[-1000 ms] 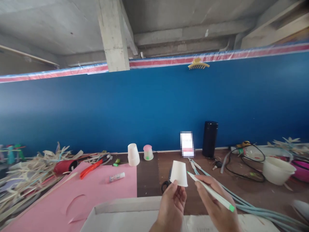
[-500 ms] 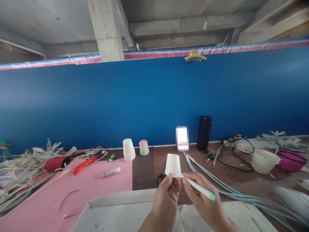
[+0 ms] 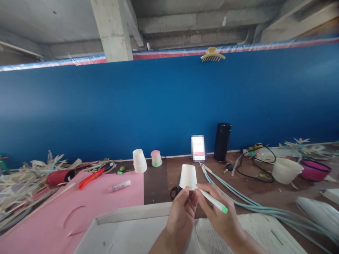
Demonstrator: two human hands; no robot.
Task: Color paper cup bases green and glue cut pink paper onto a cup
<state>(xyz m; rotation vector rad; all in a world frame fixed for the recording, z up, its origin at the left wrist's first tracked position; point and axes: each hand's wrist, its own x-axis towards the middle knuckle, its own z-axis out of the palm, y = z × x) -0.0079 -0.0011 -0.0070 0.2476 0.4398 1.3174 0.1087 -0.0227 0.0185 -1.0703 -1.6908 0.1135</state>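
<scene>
Fingers point(image 3: 191, 197) of the left hand point(image 3: 182, 215) are pinched shut on the rim of a small white cup point(image 3: 188, 176), which is held upside down above the table. The right hand point(image 3: 221, 217) is curled shut around a white pen point(image 3: 212, 200) with a green end. The pen's tip touches the side of the cup near the rim.

Behind it all stands a big blue wall point(image 3: 159, 106), with a yellow hair clip point(image 3: 212, 54) stuck on its top edge. The brown table point(image 3: 265, 197) runs along the wall. A large pink sheet point(image 3: 87, 204) lies on the left part of the table. Under the hands sits a flat white box point(image 3: 132, 233), and a printed page point(image 3: 265, 236) lies just beside it on the right. Long pale blue tubes point(image 3: 251, 206) run across the table to the right. A heap of dry straw strips point(image 3: 23, 187) lies far left, with a red cup point(image 3: 57, 177) on its side among them.

Near the wall stand a tall black bottle point(image 3: 222, 141), another white cup point(image 3: 139, 161) turned upside down, and a little pink and green cup point(image 3: 156, 158) beside it. On the right are a white bowl point(image 3: 287, 170) and a pink bowl point(image 3: 316, 170), close together, and a black cord point(image 3: 254, 171). Red cutters point(image 3: 91, 178) and a small glue stick point(image 3: 120, 185) lie on the pink sheet. Black scissors point(image 3: 174, 192) peek out below the held cup.
</scene>
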